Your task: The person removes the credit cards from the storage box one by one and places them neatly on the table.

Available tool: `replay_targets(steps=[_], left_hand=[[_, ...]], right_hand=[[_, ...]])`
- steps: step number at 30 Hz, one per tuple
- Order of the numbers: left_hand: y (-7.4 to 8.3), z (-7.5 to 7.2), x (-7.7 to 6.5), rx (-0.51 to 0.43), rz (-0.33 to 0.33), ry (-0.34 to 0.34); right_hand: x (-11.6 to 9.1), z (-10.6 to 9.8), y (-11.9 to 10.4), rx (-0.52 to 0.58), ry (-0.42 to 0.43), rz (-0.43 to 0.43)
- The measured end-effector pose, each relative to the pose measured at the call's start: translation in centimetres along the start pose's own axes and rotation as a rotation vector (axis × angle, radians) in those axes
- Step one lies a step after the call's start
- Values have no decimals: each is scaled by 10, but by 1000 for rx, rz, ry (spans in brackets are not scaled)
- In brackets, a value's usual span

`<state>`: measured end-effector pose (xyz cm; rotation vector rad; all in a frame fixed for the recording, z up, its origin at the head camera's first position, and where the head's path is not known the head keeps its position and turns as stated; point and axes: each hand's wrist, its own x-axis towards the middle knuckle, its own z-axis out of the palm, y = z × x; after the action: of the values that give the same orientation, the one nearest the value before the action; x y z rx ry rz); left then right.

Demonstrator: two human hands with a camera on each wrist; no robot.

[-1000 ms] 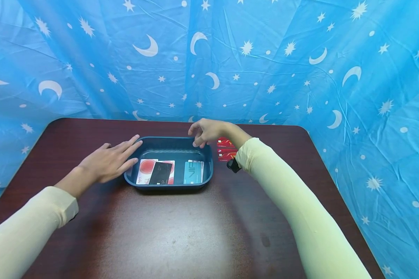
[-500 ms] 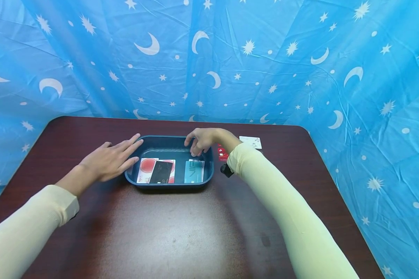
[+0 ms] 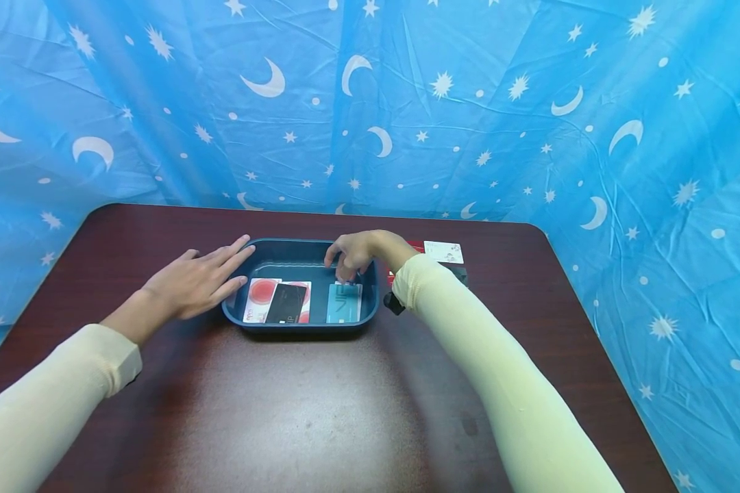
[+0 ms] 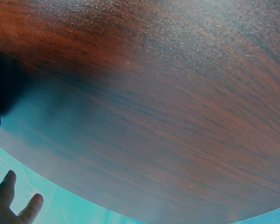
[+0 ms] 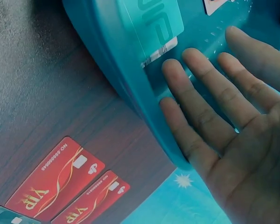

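Currently, left hand (image 3: 191, 284): fingers straight at the tray's (image 3: 290, 259) left rim, gripping nothing.
Right hand (image 3: 358, 252): fingers spread over the tray's right end, holding nothing.
Blue card (image 3: 344, 305): inside, near those fingertips.
Red cards (image 5: 55, 179): on the counter (image 3: 284, 397), beside it.

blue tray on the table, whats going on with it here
A person has both hands at the blue tray. The left hand lies over its left rim; the right hand is at the right end, near a blue VIP card, holding nothing that shows. Farther left inside, a black card overlaps white-and-red cards. Red VIP cards and a white card are outside, to the right.
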<state>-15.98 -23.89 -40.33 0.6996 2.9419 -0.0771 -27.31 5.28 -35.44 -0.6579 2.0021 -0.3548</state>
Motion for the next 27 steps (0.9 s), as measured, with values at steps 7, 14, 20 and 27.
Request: replay_targets(steps=[7, 14, 20, 27], left_hand=[[0, 0, 1, -15, -3, -7], [0, 0, 1, -13, 6, -1], [0, 0, 0, -12, 1, -5], [0, -1, 0, -8, -1, -5]], right_hand=[[6, 3, -3, -42, -8, 31], [11, 5, -3, -54, -11, 66], [12, 6, -5, -40, -19, 75], [12, 9, -5, -37, -22, 79]])
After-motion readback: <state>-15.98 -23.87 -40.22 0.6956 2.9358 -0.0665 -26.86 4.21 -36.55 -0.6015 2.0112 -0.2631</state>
